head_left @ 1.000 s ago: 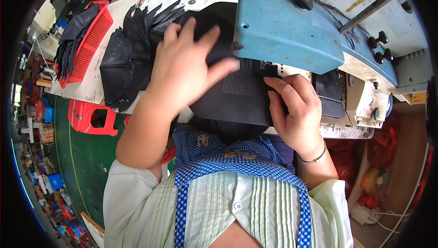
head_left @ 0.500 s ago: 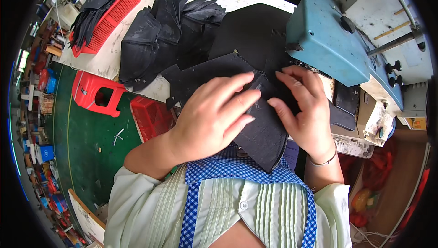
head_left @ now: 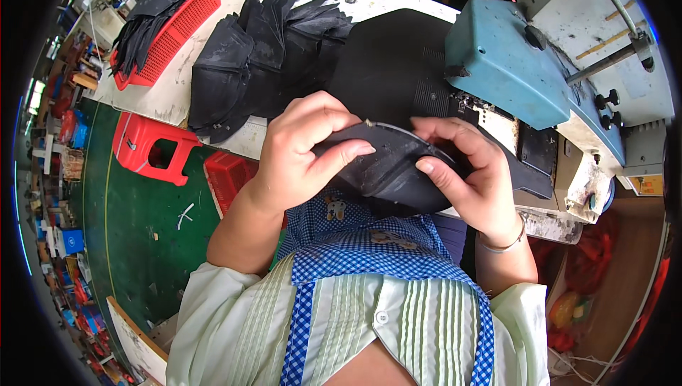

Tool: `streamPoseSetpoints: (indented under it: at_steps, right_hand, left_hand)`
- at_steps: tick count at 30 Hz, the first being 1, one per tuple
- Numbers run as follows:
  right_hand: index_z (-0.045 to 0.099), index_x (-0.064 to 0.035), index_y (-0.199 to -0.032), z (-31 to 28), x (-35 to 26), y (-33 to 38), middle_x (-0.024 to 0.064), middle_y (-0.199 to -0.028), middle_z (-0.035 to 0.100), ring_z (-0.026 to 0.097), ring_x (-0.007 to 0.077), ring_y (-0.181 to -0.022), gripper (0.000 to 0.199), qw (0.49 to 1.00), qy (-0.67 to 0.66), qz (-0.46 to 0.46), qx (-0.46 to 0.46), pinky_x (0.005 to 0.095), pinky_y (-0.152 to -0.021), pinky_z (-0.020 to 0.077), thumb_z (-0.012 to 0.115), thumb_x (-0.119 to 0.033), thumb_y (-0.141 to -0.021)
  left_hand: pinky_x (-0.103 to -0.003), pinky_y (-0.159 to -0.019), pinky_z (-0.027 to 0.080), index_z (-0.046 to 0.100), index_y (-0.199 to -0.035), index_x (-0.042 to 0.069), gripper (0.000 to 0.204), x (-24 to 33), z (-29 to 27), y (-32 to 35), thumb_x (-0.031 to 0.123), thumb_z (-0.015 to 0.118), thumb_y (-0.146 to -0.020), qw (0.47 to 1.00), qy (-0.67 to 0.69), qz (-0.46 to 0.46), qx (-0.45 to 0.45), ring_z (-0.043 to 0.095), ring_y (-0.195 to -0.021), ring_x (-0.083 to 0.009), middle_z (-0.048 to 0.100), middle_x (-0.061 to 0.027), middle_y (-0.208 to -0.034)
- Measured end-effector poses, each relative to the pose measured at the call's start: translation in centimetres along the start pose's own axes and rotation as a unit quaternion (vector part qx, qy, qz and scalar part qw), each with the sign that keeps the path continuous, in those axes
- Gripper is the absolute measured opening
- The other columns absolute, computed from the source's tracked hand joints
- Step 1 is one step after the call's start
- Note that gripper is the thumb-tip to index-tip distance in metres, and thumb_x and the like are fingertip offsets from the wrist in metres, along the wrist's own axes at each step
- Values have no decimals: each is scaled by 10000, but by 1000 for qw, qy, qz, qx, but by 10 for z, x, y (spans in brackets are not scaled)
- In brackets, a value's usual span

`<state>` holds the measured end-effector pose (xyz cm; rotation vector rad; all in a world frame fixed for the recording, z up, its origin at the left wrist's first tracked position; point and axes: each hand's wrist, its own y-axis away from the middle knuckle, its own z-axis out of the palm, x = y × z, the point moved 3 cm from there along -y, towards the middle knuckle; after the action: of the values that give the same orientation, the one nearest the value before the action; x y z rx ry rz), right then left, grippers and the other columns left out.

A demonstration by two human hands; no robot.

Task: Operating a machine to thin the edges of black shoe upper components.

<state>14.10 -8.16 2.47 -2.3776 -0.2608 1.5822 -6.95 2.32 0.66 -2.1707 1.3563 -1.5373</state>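
Observation:
Both hands hold a black flat sheet piece (head_left: 387,165) in front of my apron, its upper edge curved toward me and a raised seam across it. My left hand (head_left: 302,148) pinches its left edge, thumb on the near face and fingers behind. On the other side, my right hand (head_left: 472,173) grips the right edge the same way, with the thumb in front. Just beyond the piece lies the black work plate (head_left: 391,59) of a blue-green machine (head_left: 508,62). The machine's working parts sit close past my right fingers.
A pile of black pieces (head_left: 245,66) lies on the white table (head_left: 181,48), left of the machine. Further left, a red basket (head_left: 170,34) holds more black pieces. A red stool (head_left: 153,148) and a red crate (head_left: 226,176) stand below the table's edge on the green floor.
The black piece has been lifted off the work plate and bent up toward me. My left hand has gone from resting on it to pinching its edge; my right hand has closed on the other side.

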Motion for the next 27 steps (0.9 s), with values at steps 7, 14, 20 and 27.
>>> streamPoseSetpoints:
  at_steps: [7,14,20,27]
  right_hand:
    - [710,50,-1126,-5,-14,-6,144,-993,730,700,218,-881,192,995,-50,-21,-89,302,-808,538,701,-42,-958]
    - [724,45,-984,-2,-14,-4,132,-875,712,670,213,-752,110,998,-29,-3,-60,304,-700,525,698,-61,-971]
    - [718,33,-902,9,-15,8,149,-832,717,685,279,-714,92,996,77,-53,13,339,-646,534,763,-47,-898]
    - [699,29,-897,30,-10,17,153,-789,679,666,323,-669,105,985,136,-100,28,377,-605,537,778,-33,-868]
  left_hand:
    - [-288,-707,512,702,-947,-42,200,6,-7,2,26,836,-816,991,115,-59,-43,655,-787,-182,664,-91,-886]
    - [-276,-710,506,693,-936,-48,176,10,-4,4,23,825,-844,974,192,-94,-79,642,-791,-144,658,-69,-882]
    - [-211,-757,497,682,-1105,17,205,13,5,8,-1,761,-917,931,336,-142,10,621,-831,-53,677,-7,-932]
    - [-274,-701,501,692,-930,-2,121,13,-4,5,-84,734,-852,999,39,-13,-29,664,-806,-151,687,-78,-892]
